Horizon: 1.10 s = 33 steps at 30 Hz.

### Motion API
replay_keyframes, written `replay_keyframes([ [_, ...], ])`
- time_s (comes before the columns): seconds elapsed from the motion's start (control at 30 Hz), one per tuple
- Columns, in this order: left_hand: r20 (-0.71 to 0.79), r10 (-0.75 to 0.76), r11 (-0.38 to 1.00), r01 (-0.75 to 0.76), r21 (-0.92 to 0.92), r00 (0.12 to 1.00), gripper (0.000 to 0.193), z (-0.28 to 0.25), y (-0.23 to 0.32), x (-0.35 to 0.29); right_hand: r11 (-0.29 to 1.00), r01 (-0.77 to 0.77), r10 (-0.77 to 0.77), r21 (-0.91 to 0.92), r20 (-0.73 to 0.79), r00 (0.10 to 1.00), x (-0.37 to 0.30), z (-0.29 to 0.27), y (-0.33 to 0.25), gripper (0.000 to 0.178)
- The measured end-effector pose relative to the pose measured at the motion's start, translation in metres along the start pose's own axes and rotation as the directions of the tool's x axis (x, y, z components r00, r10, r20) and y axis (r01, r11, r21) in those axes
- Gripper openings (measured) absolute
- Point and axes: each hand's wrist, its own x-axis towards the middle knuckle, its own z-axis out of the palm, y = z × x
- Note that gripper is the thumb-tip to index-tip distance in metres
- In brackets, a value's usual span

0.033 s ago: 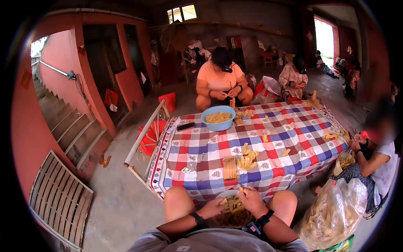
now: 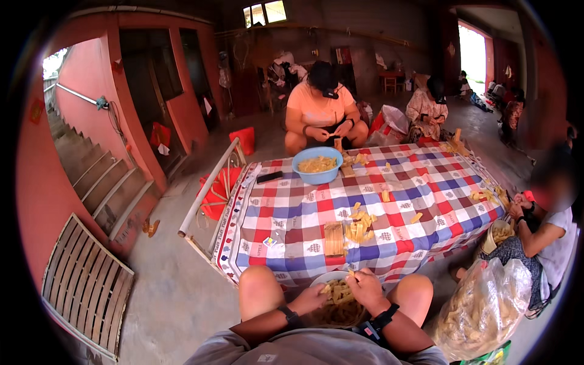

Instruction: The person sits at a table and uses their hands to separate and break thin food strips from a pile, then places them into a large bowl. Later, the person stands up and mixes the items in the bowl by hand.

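Note:
Between my knees stands a white-rimmed bowl [image 2: 320,279] filled with pale yellow strip-like pieces [image 2: 340,311]. My left hand [image 2: 311,298] is closed over its left side, fingertips pinching a small yellow piece [image 2: 326,289]. On the bowl's right side my right hand [image 2: 367,288] is closed too, with thumb and finger on another yellow piece [image 2: 351,274]. What the pieces are made of cannot be told. Just beyond, on the checked tablecloth [image 2: 286,243], lie a ridged wooden block [image 2: 334,240] and a loose heap of yellow pieces [image 2: 360,226].
A blue basin [image 2: 317,176] of pieces and a black phone [image 2: 269,177] rest on the table's far left. One person [image 2: 322,112] sits opposite, another [image 2: 550,237] at right beside a clear plastic sack [image 2: 483,304]. A metal rail [image 2: 207,188] edges the table's left end.
The whole view has shifted very slightly, showing more of the bowl's rim. Both my hands keep their places and grips.

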Motion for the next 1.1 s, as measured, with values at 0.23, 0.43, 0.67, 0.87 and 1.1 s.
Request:
replay_keyframes([
  [0.23, -0.126, 0.066, 0.980, -0.088, -0.179, 0.990, 0.041, 0.011, -0.018, 0.023, 0.984, -0.168, 0.172, 0.051, -0.088, 0.981, -0.005, -0.011, 0.012, 0.034],
  [0.43, -0.069, 0.038, 0.927, -0.061, -0.371, 0.997, 0.031, 0.004, -0.014, 0.025, 0.944, -0.219, 0.259, 0.247, -0.142, 0.955, -0.010, -0.011, 0.022, 0.031],
  [0.67, -0.048, 0.044, 0.952, -0.056, -0.302, 0.998, 0.035, 0.000, -0.035, 0.025, 0.803, -0.252, 0.342, 0.540, -0.071, 0.937, -0.003, 0.000, 0.029, 0.016],
  [0.87, 0.001, 0.035, 0.995, -0.034, -0.090, 0.999, 0.038, 0.001, -0.034, 0.019, 0.624, -0.272, 0.312, 0.733, 0.086, 0.946, -0.002, 0.001, 0.020, 0.003],
  [1.1, -0.019, 0.326, 0.940, -0.322, 0.108, 0.945, 0.056, 0.002, 0.029, 0.012, 0.311, -0.535, 0.298, 0.785, 0.454, 0.840, -0.011, -0.002, -0.001, 0.012],
])
